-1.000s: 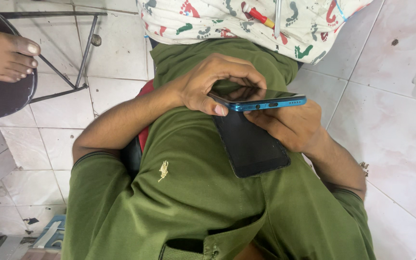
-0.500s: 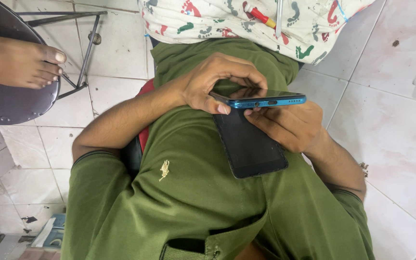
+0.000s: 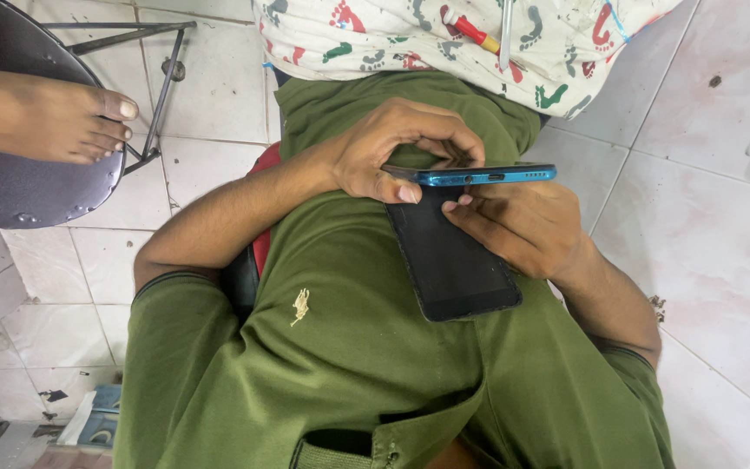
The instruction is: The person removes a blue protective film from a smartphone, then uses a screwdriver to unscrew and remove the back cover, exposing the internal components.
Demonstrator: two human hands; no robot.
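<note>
Since the earlier frames, someone else's bare foot (image 3: 49, 117) has been sliding further onto the round dark stool seat (image 3: 36, 187) at the upper left, while both hands are staying almost where they were.

Nearest the camera, the olive-green polo shirt (image 3: 340, 365) is filling the lower part of the view. Resting on it, just below both hands, a flat black rectangular phone panel (image 3: 453, 260) is lying with its glossy face up and its far end tucked under the fingers.

Above that panel, the left hand (image 3: 392, 152) is curling closed over the top of a slim blue-edged phone body (image 3: 483, 176), thumb pressing its near left corner and fingers arching over its far side. The right hand (image 3: 523, 226) is gripping the same phone body from beneath, fingertips touching its lower edge at the middle. That body is being held edge-on between the two hands, its port side facing the camera, just above the black panel.

Beyond the hands, a white cloth printed with coloured footprints (image 3: 392, 39) is lying across the lap, with a red-handled tool (image 3: 470, 28) and a thin metal rod (image 3: 507, 30) resting on it. White floor tiles (image 3: 713, 226) are spreading out to the right of the right hand.
</note>
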